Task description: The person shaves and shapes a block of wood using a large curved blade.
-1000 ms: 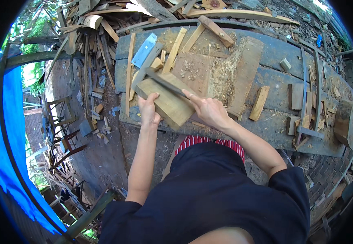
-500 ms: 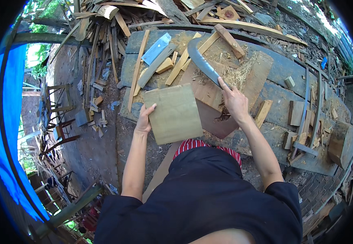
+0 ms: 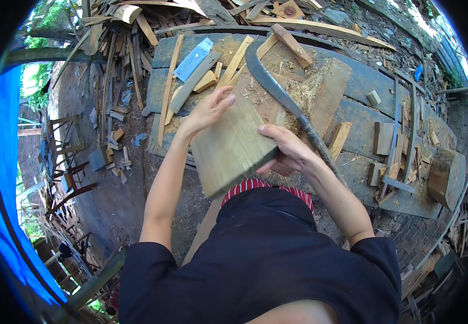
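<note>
A flat, squarish wooden board (image 3: 227,148) is held tilted in front of my body, above the near edge of the work table. My right hand (image 3: 289,148) grips its right edge, thumb on the upper face and fingers underneath. At the upper left corner, my left hand (image 3: 210,112) has its fingers stretched out over the board; whether it touches the wood I cannot tell. A curved sickle-like blade (image 3: 275,86) with a dark handle (image 3: 312,135) lies on the table, just beyond my right hand and forearm.
Wood shavings (image 3: 320,94) cover a thick plank (image 3: 332,89) on the table (image 3: 355,121). Sticks and a blue block (image 3: 193,59) lie at the far left. A bow saw (image 3: 398,135) and a chunky wood block (image 3: 446,177) rest at right. Scrap wood is heaped behind.
My right hand has let go of the sickle, now lying on the table, and taken the board's right edge. My left hand has released the left edge and moved up to the upper corner.
</note>
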Available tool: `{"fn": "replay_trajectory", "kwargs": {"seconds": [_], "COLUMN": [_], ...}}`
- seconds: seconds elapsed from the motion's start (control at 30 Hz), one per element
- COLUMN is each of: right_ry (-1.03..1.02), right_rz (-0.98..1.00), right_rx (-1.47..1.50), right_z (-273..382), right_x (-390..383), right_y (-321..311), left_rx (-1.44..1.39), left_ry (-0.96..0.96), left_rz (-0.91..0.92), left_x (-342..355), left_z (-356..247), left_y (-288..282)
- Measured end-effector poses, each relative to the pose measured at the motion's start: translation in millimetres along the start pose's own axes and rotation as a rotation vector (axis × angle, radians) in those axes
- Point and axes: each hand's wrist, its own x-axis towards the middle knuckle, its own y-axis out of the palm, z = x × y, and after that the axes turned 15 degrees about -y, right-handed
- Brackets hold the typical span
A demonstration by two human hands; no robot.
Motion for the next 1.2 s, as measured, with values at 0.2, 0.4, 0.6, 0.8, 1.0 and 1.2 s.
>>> {"fn": "replay_trajectory", "kwargs": {"seconds": [0.2,0.4,0.6,0.8,1.0,1.2], "right_ry": [-0.05,0.019,-0.837,-0.626,-0.549,-0.588], "right_rz": [-0.243,-0.162,-0.477,-0.423,-0.107,-0.006], "right_rx": [0.367,0.323,-1.725,-2.023,-1.475,-1.275], "right_z": [-30.8,-4.2,-32.6,-43.4,-6.2,-3.1], "right_x": [20.1,26.3,24.8,40.7,-17.2,-55.2], "right_y": [13.2,-2.1,-91.8,-123.6,-48.4,-23.5], "left_rx": [1.134,0.988,1.153,1.168,1.122,1.144], "left_ry": [0.367,0.62,0.621,0.591,0.509,0.535], "left_rz": [-0.192,-0.522,-0.503,-0.74,-0.726,-0.715], "left_x": [-67.1,-41.8,-33.2,-36.1,-27.0,-26.7], "left_z": [-24.4,-17.1,-36.5,-40.3,-23.3,-29.7], "left_y": [47.3,37.6,25.0,16.2,2.7,4.8]}}
